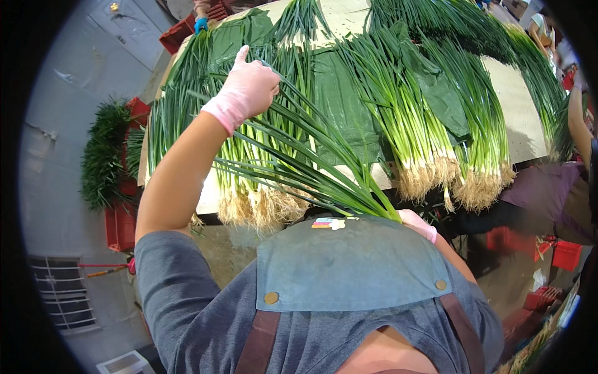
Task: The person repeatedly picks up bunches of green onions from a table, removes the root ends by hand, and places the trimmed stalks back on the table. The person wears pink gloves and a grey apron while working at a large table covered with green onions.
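Note:
My left hand (250,86), in a pink glove, is raised over the table with its thumb up and its fingers curled on long green onion leaves; the palm is hidden. My right hand (417,224), also gloved, grips the lower stalks of the same loose bunch of green onions (345,187) beside my apron. The bunch slants up to the left, its root end hidden. Beneath the left hand lie rooted green onions (252,154). Two more rooted piles, one nearer (416,126) and one farther right (486,145), lie with roots towards me.
Green plastic sheets (341,103) lie between piles on the pale table (509,107). Red crates (119,226) with greens stand at the left, and others (566,255) at the lower right. A co-worker's blue-gloved hand (201,25) is at the far left corner; another person's arm (579,117) is at the right.

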The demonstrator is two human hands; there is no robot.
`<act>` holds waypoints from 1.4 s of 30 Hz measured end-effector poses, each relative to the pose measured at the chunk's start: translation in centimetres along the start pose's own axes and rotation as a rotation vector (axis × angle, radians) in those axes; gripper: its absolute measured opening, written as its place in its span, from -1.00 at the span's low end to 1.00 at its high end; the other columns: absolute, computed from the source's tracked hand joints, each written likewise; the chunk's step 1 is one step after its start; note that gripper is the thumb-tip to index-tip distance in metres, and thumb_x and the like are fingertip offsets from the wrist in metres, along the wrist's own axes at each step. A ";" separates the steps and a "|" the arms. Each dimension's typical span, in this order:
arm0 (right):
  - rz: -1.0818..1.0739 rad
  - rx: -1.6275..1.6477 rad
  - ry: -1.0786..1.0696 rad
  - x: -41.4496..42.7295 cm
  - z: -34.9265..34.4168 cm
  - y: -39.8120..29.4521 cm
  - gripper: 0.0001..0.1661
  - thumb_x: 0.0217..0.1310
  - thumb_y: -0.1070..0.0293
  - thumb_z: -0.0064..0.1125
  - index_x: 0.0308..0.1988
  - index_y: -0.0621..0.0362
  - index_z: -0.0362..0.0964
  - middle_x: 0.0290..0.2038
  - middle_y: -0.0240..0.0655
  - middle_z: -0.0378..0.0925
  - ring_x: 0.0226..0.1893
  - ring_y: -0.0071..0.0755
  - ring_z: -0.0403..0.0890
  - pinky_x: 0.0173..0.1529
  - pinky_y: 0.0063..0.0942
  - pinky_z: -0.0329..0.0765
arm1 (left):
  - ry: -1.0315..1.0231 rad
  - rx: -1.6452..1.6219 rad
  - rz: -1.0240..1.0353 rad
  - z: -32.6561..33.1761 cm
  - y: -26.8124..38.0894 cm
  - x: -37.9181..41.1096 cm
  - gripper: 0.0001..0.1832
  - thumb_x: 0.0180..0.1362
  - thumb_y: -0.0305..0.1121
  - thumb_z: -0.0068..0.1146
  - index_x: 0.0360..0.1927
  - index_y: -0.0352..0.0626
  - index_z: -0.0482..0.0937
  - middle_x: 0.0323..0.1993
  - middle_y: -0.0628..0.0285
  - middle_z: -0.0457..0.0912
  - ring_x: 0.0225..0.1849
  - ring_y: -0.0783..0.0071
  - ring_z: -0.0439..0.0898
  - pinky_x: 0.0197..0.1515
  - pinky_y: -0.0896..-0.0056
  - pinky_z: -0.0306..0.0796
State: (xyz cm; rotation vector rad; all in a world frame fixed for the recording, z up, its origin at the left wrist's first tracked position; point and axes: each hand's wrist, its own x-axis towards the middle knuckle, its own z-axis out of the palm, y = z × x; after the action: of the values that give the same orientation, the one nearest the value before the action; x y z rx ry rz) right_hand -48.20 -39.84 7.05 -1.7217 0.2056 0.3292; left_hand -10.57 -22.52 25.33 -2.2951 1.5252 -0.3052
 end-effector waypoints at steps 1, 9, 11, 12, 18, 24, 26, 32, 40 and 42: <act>0.036 -0.033 -0.016 0.4 0.1 -0.3 -0.60 0.31 0.22 0.06 0.05 0.19 0.46 -0.13 -0.22 0.63 -0.13 -0.44 0.59 0.01 -0.44 0.48 | -0.024 -0.006 -0.037 0.3 0.1 0.7 -0.74 0.21 -0.26 -0.06 -0.43 -0.09 0.63 -0.42 0.16 0.63 -0.19 0.16 0.59 0.37 -0.21 -0.03; 0.074 0.365 -0.006 -0.1 0.9 1.8 -0.52 0.30 0.23 0.13 0.09 0.32 0.40 0.02 -0.33 0.55 0.01 -0.59 0.46 0.13 -0.52 0.39 | 0.281 -0.028 -0.610 1.9 -8.8 0.8 -0.72 0.22 -0.17 -0.12 -0.33 -0.03 0.62 -0.31 0.20 0.67 -0.21 0.09 0.62 0.11 -0.20 0.22; 0.165 0.398 0.010 0.3 0.6 1.7 -0.51 0.30 0.22 0.13 0.10 0.31 0.40 0.03 -0.31 0.54 0.01 -0.57 0.46 0.14 -0.51 0.39 | 0.537 -0.034 -0.405 -1.5 -5.4 1.9 -0.77 0.30 -0.29 -0.15 -0.32 -0.03 0.59 -0.28 0.30 0.63 -0.22 0.15 0.60 -0.01 0.27 0.43; 0.119 0.366 0.006 0.4 0.4 1.6 -0.45 0.28 0.14 0.19 0.11 0.30 0.41 0.03 -0.29 0.54 0.01 -0.52 0.48 0.14 -0.48 0.40 | 0.769 0.123 -0.102 -2.7 -3.5 2.2 -0.80 0.26 -0.48 -0.14 -0.27 -0.12 0.58 -0.22 0.29 0.63 -0.20 0.30 0.61 -0.03 0.42 0.49; 0.113 0.334 0.066 1.5 -0.3 0.5 -0.55 0.24 0.22 0.24 0.03 0.25 0.45 -0.10 -0.42 0.58 -0.08 -0.54 0.52 0.03 -0.52 0.45 | 0.942 -0.601 0.716 -11.4 20.4 -0.3 -0.31 -0.05 -0.26 0.23 0.24 0.02 0.35 0.00 0.13 0.50 0.18 0.17 0.40 0.34 -0.02 0.11; -0.115 0.335 0.109 1.9 -0.8 1.6 -0.54 0.23 0.23 0.24 0.03 0.30 0.46 -0.11 -0.34 0.61 -0.10 -0.47 0.56 0.05 -0.50 0.46 | 0.546 -0.796 0.612 -9.1 16.6 -2.2 -0.18 0.05 0.16 0.16 0.34 0.04 0.25 0.16 0.19 0.46 0.21 0.20 0.40 0.25 0.11 0.23; -0.083 0.459 0.121 1.4 -0.5 0.8 -0.54 0.22 0.23 0.25 0.01 0.31 0.47 -0.16 -0.35 0.61 -0.17 -0.50 0.55 -0.01 -0.53 0.46 | 0.437 -0.785 0.549 -7.8 15.5 -3.2 -0.39 0.12 0.08 0.12 0.20 0.03 0.43 -0.01 0.25 0.59 0.03 0.26 0.53 0.04 0.19 0.37; 0.069 0.715 0.129 -0.3 -1.2 -1.4 -0.44 0.11 0.08 0.32 -0.10 0.38 0.51 -0.33 -0.41 0.56 -0.54 -0.72 0.26 -0.39 -0.70 0.24 | 0.408 -0.859 0.391 -3.5 13.3 -5.2 -0.72 0.15 -0.09 0.16 -0.24 -0.04 0.69 -0.35 0.24 0.69 -0.26 0.28 0.64 -0.21 0.24 0.45; -0.003 0.634 0.075 -0.5 -2.8 -1.6 -0.47 0.15 0.06 0.28 -0.16 0.38 0.52 -0.34 -0.30 0.58 -0.59 -0.71 0.21 -0.47 -0.68 0.15 | 0.275 -1.005 -0.356 2.5 7.9 -5.7 -0.81 0.17 -0.36 0.15 -0.25 -0.25 0.67 -0.21 0.15 0.71 -0.19 0.40 0.67 -0.09 0.40 0.50; -0.024 0.614 0.068 -0.3 -3.0 -1.7 -0.49 0.17 0.08 0.26 -0.16 0.38 0.52 -0.29 -0.24 0.61 -0.58 -0.71 0.24 -0.47 -0.68 0.17 | 0.267 -1.338 -0.531 1.8 7.4 -5.6 -0.79 0.20 -0.35 0.15 -0.21 -0.29 0.64 -0.23 0.17 0.72 -0.20 0.49 0.65 -0.11 0.48 0.49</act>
State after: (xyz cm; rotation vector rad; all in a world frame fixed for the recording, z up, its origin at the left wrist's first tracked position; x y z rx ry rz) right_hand -47.60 -42.50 9.17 -1.1270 0.2999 0.1643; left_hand -18.36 -19.59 20.77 -3.8228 1.3434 0.4864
